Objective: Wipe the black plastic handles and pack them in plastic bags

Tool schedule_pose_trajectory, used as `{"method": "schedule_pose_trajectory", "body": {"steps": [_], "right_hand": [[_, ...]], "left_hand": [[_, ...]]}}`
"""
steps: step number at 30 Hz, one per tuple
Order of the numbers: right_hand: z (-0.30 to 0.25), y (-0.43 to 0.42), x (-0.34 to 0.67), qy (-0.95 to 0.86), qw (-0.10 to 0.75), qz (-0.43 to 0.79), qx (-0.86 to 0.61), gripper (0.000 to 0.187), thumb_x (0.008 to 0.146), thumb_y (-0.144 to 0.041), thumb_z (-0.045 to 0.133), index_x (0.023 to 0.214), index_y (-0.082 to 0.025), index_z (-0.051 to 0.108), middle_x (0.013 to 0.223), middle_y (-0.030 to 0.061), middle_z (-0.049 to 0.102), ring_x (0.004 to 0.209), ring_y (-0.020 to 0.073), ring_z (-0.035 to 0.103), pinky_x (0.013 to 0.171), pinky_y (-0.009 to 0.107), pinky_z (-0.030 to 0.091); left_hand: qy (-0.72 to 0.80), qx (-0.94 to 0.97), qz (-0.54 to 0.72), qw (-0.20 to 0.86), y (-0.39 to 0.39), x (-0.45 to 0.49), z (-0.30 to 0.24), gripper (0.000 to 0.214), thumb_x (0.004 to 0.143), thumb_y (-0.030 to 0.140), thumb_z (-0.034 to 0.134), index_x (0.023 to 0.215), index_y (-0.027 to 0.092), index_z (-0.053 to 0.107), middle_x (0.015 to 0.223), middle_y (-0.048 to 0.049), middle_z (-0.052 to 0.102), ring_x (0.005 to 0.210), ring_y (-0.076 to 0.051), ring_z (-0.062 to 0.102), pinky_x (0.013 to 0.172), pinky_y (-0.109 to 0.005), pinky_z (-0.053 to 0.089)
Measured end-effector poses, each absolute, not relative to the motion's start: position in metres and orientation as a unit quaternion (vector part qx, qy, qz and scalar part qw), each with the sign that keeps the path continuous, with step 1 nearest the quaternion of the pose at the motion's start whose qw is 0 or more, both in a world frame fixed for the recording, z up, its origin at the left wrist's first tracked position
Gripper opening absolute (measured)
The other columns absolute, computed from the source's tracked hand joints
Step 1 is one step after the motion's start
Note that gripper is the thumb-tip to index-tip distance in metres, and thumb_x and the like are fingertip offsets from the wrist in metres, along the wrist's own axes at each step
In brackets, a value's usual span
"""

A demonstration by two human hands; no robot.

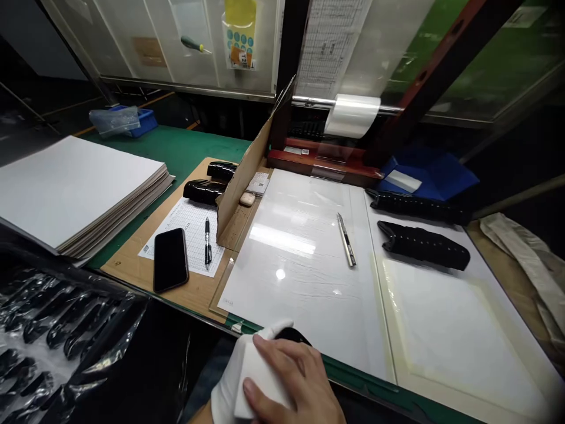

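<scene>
Low at the front edge of the table, my right hand [300, 377] is bare and closed round a white block [260, 377], perhaps foam. Behind the block is my left hand [227, 374] in a white glove, its fingers mostly covered. A glossy black part [293, 335] shows just past the gloved fingertip, gripped by my left hand; the rest of it is hidden under my right hand. Beyond my hands a utility knife [346, 240] lies on the white work surface [291, 288]. Two long black molded parts [426, 244] lie to its right.
On the left are a phone [170, 259], a pen [208, 242] on a printed sheet [194, 221], two black pieces [203, 191] and a cardboard divider [242, 176]. A stack of white sheets [83, 188], a bag-lined tray of black parts [57, 330] and a blue bin [432, 176] flank the table.
</scene>
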State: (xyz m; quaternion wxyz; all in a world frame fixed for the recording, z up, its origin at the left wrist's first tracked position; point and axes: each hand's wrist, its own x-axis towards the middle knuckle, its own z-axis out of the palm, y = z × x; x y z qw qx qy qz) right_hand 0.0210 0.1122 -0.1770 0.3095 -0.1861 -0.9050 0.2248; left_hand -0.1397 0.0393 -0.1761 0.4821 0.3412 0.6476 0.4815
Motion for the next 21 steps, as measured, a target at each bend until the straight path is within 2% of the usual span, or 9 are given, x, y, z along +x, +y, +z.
{"method": "schedule_pose_trajectory", "body": {"steps": [2, 3, 5, 8, 12, 13, 16, 17, 21], "right_hand": [[-0.181, 0.113, 0.020, -0.903, 0.303, 0.224, -0.208, 0.046, 0.095, -0.023, 0.063, 0.139, -0.036, 0.057, 0.139, 0.0064, 0.061, 0.114, 0.0233, 0.062, 0.087, 0.035, 0.059], [-0.182, 0.113, 0.019, -0.896, 0.312, 0.223, -0.223, 0.046, 0.097, -0.018, 0.057, 0.140, -0.033, 0.056, 0.141, 0.0077, 0.060, 0.116, 0.0236, 0.060, 0.089, 0.037, 0.059], [-0.184, 0.112, 0.016, -0.890, 0.336, 0.202, -0.234, 0.044, 0.098, -0.016, 0.053, 0.139, -0.031, 0.057, 0.143, 0.0090, 0.058, 0.114, 0.0246, 0.060, 0.085, 0.039, 0.058], [-0.184, 0.109, 0.011, -0.906, 0.334, 0.171, -0.196, 0.038, 0.095, -0.026, 0.059, 0.132, -0.034, 0.062, 0.143, 0.0073, 0.058, 0.111, 0.0275, 0.061, 0.081, 0.041, 0.057], [-0.183, 0.108, 0.007, -0.890, 0.305, 0.201, -0.272, 0.046, 0.098, -0.017, 0.051, 0.141, -0.032, 0.054, 0.144, 0.0085, 0.057, 0.119, 0.0261, 0.058, 0.087, 0.042, 0.056], [-0.184, 0.107, 0.006, -0.891, 0.312, 0.192, -0.269, 0.046, 0.098, -0.018, 0.052, 0.141, -0.033, 0.055, 0.144, 0.0084, 0.057, 0.117, 0.0265, 0.059, 0.085, 0.042, 0.056], [-0.189, 0.104, 0.002, -0.896, 0.336, 0.168, -0.237, 0.042, 0.096, -0.023, 0.056, 0.135, -0.037, 0.060, 0.145, 0.0059, 0.057, 0.113, 0.0292, 0.060, 0.080, 0.044, 0.055], [-0.190, 0.104, 0.001, -0.893, 0.328, 0.175, -0.253, 0.043, 0.096, -0.022, 0.056, 0.136, -0.038, 0.059, 0.145, 0.0054, 0.057, 0.114, 0.0290, 0.060, 0.080, 0.044, 0.055], [-0.197, 0.100, -0.002, -0.880, 0.317, 0.158, -0.318, 0.045, 0.100, -0.023, 0.049, 0.143, -0.035, 0.052, 0.146, 0.0070, 0.056, 0.115, 0.0286, 0.059, 0.081, 0.045, 0.055]], "left_hand": [[0.641, 0.359, 0.485, 0.475, 0.043, -0.140, -0.172, 0.033, 0.086, 0.044, 0.062, 0.091, 0.017, 0.080, 0.087, -0.0084, 0.080, 0.081, -0.021, 0.075, 0.067, -0.021, 0.060], [0.631, 0.378, 0.488, 0.471, 0.045, -0.140, -0.170, 0.037, 0.086, 0.041, 0.062, 0.103, 0.013, 0.079, 0.095, -0.0091, 0.080, 0.085, -0.021, 0.075, 0.075, -0.022, 0.059], [0.613, 0.407, 0.492, 0.465, 0.047, -0.140, -0.168, 0.033, 0.087, 0.035, 0.065, 0.111, 0.017, 0.078, 0.106, -0.0087, 0.080, 0.088, -0.022, 0.075, 0.079, -0.025, 0.060], [0.613, 0.410, 0.500, 0.454, 0.046, -0.140, -0.170, 0.031, 0.088, 0.042, 0.063, 0.102, 0.020, 0.081, 0.092, -0.0076, 0.081, 0.073, -0.022, 0.075, 0.057, -0.023, 0.060], [0.640, 0.392, 0.493, 0.439, 0.045, -0.139, -0.174, 0.036, 0.090, 0.036, 0.060, 0.109, 0.011, 0.077, 0.096, -0.0100, 0.080, 0.087, -0.021, 0.074, 0.082, -0.024, 0.058], [0.655, 0.383, 0.481, 0.439, 0.045, -0.139, -0.175, 0.032, 0.090, 0.033, 0.061, 0.107, 0.011, 0.077, 0.092, -0.0100, 0.080, 0.085, -0.021, 0.075, 0.082, -0.025, 0.058], [0.696, 0.356, 0.445, 0.437, 0.044, -0.138, -0.177, 0.033, 0.092, 0.037, 0.055, 0.084, 0.016, 0.079, 0.068, -0.0085, 0.077, 0.066, -0.021, 0.073, 0.056, -0.023, 0.059], [0.695, 0.356, 0.447, 0.437, 0.043, -0.138, -0.178, 0.038, 0.093, 0.039, 0.052, 0.088, 0.014, 0.080, 0.069, -0.0091, 0.077, 0.067, -0.022, 0.073, 0.056, -0.023, 0.058], [0.647, 0.363, 0.496, 0.451, 0.037, -0.136, -0.181, 0.036, 0.091, 0.037, 0.057, 0.106, 0.010, 0.077, 0.100, -0.0125, 0.079, 0.087, -0.024, 0.073, 0.084, -0.027, 0.058]]}}
